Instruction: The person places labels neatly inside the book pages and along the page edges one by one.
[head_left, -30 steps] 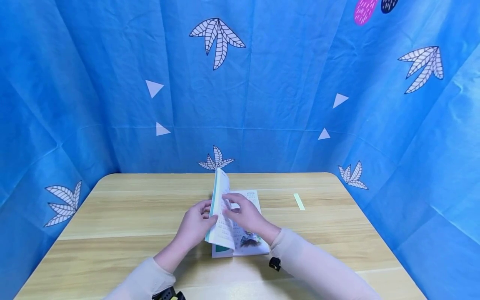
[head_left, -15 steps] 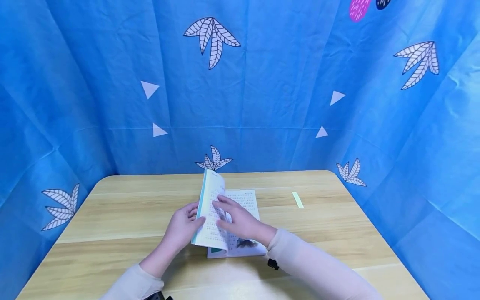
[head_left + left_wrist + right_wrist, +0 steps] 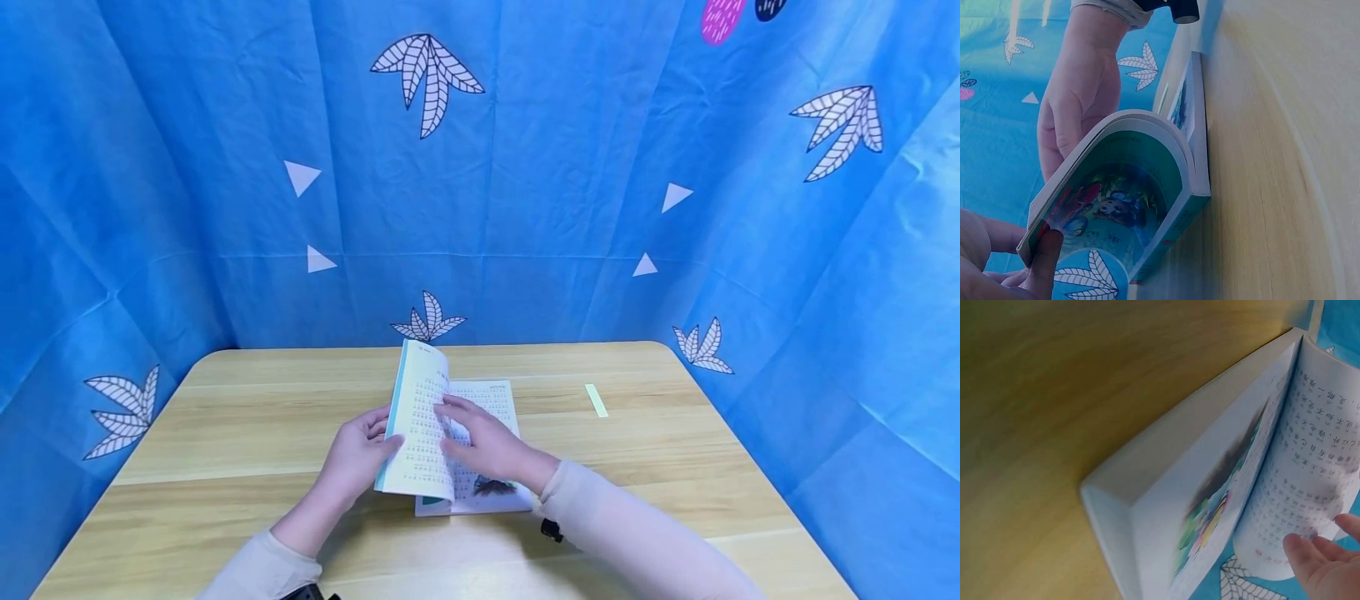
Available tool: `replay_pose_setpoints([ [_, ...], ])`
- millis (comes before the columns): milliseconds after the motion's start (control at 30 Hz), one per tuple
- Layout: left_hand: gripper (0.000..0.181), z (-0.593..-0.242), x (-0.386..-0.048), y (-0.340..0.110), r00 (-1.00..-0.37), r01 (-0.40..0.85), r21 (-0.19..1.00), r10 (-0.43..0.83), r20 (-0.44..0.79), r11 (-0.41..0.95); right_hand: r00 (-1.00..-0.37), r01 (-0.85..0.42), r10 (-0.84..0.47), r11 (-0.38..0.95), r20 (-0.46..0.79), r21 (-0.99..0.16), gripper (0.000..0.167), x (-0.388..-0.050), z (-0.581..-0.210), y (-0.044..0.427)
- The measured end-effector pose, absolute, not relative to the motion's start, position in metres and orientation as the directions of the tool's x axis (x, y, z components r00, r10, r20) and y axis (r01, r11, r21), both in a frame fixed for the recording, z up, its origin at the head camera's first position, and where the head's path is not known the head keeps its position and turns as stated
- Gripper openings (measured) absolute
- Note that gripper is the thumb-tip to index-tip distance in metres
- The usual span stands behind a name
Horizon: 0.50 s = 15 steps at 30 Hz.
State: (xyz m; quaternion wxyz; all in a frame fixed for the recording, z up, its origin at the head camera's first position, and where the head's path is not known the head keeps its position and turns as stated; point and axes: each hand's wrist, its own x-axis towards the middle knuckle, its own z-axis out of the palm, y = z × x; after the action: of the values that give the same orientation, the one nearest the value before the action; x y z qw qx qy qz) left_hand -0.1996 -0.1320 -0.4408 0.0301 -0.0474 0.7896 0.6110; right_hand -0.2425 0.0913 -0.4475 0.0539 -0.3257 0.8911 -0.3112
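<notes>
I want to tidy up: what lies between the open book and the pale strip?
The head view shows only bare tabletop between the open book and the pale strip.

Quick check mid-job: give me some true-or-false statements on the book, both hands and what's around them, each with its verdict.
1. The left hand holds the raised pages of the book. True.
2. The book is shut. False: it is open.
3. The right hand is at the raised pages. True.
4. A pale strip lies on the table. True.
5. The pale strip touches the book. False: they lie apart.
6. The curtain is red. False: the curtain is blue.
</notes>
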Motion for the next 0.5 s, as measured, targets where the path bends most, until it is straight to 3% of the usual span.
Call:
replay_pose_setpoints([
  [500, 0.050, -0.444, -0.201, -0.141, -0.990, -0.133, 0.957, -0.068, -0.120, 0.258, -0.884, -0.420, -0.463, 0.718, 0.071, -0.555, 0.055, -0.247, -0.458, 0.125],
])
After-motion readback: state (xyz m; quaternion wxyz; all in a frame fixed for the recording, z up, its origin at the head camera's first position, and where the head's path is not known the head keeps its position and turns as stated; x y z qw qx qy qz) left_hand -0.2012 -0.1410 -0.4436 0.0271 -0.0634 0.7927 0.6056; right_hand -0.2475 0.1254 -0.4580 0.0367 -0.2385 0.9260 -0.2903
